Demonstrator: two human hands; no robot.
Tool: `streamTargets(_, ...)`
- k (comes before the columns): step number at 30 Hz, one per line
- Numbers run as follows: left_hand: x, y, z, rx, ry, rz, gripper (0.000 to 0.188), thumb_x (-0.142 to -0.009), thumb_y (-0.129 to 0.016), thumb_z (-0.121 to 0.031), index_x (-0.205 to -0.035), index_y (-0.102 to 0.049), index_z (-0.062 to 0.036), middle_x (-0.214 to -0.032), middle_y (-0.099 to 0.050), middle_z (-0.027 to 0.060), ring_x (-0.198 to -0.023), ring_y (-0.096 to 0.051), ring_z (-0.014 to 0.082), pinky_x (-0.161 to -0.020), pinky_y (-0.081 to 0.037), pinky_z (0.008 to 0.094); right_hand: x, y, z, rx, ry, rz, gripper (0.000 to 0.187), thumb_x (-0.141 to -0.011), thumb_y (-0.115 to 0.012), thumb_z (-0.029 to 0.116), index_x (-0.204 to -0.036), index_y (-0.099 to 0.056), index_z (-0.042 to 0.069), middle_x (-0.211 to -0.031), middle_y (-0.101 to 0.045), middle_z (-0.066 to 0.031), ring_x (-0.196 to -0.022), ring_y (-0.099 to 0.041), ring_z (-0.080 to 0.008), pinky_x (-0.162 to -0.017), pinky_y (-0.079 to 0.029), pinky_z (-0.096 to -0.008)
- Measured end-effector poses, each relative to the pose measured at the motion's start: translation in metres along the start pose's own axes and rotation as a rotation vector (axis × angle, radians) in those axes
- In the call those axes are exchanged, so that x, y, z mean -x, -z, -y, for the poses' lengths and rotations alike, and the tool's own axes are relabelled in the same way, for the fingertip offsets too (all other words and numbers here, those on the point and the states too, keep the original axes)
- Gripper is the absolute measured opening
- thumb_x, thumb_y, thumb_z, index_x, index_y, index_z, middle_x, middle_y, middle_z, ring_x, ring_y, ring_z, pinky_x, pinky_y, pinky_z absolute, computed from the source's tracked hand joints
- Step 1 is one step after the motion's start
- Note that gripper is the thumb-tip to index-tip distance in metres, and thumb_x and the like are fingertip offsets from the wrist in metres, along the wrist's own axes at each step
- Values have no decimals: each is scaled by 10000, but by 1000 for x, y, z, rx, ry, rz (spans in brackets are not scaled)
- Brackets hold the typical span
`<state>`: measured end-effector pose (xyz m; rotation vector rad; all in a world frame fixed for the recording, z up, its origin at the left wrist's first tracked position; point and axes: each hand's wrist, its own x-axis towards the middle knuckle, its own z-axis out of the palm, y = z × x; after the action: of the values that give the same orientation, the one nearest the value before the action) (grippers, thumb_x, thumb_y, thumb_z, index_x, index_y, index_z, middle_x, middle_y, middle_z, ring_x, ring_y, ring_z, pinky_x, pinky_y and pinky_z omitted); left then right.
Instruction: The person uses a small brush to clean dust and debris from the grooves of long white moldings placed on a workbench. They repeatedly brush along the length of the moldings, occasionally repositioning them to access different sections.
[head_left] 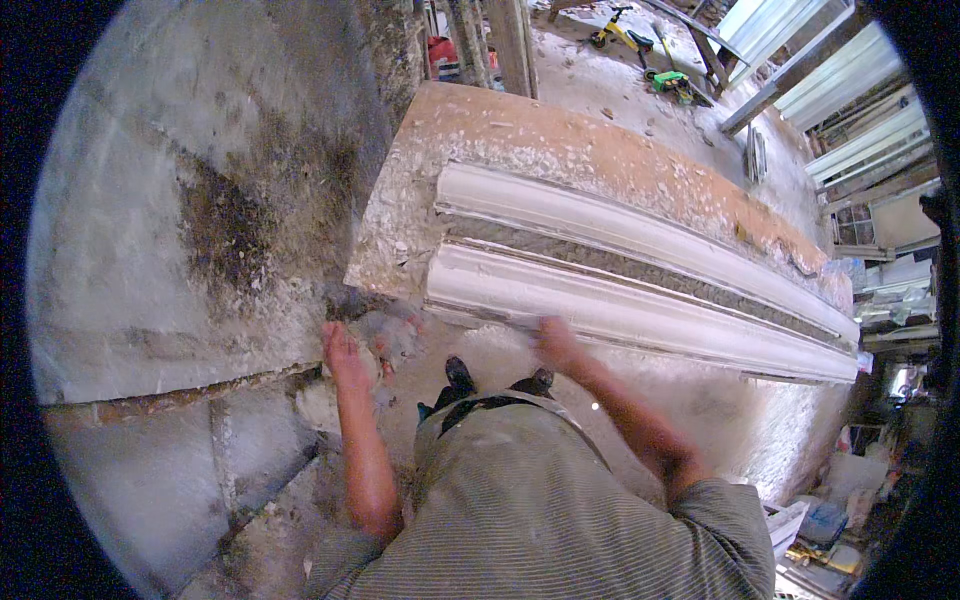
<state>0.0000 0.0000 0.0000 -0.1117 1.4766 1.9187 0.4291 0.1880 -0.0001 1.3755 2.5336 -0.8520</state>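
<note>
Right hand (552, 341) beside lower white moulding (590, 306), left hand (342, 352) apart, both grips unclear

I see the near moulding (620, 318), long, white and ridged lengthwise, lying on the splattered board (540, 130). The far moulding (640, 228), similarly white, lies alongside, a gap between (their edges look rough from my remote seat).

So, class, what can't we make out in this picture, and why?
All in the head view:
- Right hand: motion blur hides its grip and whether it holds a tool.
- Left hand: small and blurred, so its grip is unclear.
- Grey surface on the left: cut off by the dark lens rim.
- Yellow bike: too small for fine detail.
</note>
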Motion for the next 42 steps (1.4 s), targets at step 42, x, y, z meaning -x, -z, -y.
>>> streamTargets(42, 141, -287, 59, -1564, -286, 1690, 442, -966, -586, -355, -1317, -619, -88, -1281, -631, 212, -1200, -598, 379, -1036, -458, 433, 161, -18, 1, -1651, -849, -638, 388, -986, -570, 342, -1195, -620, 20, -1063, -667, -69, -851, -611, -170, -753, -523, -326)
